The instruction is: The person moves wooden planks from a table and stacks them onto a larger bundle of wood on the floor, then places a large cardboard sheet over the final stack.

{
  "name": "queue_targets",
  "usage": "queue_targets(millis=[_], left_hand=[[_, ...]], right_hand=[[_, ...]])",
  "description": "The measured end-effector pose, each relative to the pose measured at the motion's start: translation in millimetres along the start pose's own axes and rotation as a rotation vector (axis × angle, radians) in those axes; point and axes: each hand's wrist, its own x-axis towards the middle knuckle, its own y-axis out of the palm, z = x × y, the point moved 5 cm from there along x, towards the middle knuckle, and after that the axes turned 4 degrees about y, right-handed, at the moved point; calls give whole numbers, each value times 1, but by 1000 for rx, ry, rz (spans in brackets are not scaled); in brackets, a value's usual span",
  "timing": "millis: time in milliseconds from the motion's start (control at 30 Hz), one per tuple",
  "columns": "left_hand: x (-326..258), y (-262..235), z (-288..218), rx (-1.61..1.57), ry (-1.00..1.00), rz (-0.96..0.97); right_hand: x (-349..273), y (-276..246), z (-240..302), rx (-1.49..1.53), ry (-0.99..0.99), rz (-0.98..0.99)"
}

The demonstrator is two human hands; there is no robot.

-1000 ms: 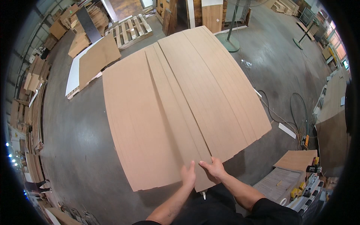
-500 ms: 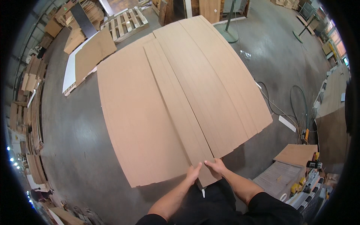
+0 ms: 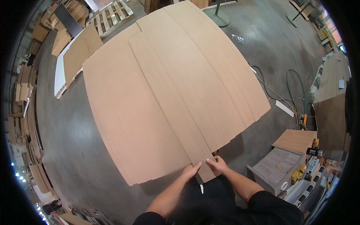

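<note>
A long, narrow wood-coloured board (image 3: pixel 170 101) lies lengthwise over a broad layer of similar flat panels (image 3: pixel 116 108), its near end overhanging their edge close to my body. My left hand (image 3: pixel 191 171) grips the left side of that near end, thumb on top and fingers mostly hidden beneath. On the opposite side my right hand (image 3: pixel 218 165) holds the same end, its thumb also on the upper face. The two thumbs point toward each other with a small gap between them. What supports the panels is hidden under them.
A wooden pallet (image 3: pixel 110 17) and leaning sheets (image 3: pixel 80 50) stand at the far left. Hoses (image 3: pixel 296 80) and a white strip (image 3: pixel 285 108) lie on the floor at right. Near right is a grey slatted box (image 3: pixel 277 167) beside a tool-laden cart (image 3: pixel 305 180).
My view has shifted, so the panels appear higher and further left. The narrow board's right edge now sits closer against the neighbouring panel. Both hands keep their hold on its near end.
</note>
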Motion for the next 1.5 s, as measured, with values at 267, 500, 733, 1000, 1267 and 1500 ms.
queue_targets(millis=[267, 500, 733, 1000, 1267, 1500], left_hand=[[-3, -85, -37, -106, 448, -440], [7, -78, -58, -425, 519, -394], [-27, -79, -92, -349, 420, -319], [-13, -134, -137, -402, 451, -374], [-10, -164, -167, -373, 467, -398], [9, -178, -165, -315, 493, -411]], right_hand=[[-77, -14, -32, 305, 379, -379], [-75, 12, -49, 783, 495, -110], [-82, 33, -20, 882, 423, -77], [-50, 51, 40, 955, 277, -50], [-19, 61, 60, 974, 212, 1], [-19, 63, 75, 1014, 167, 20]])
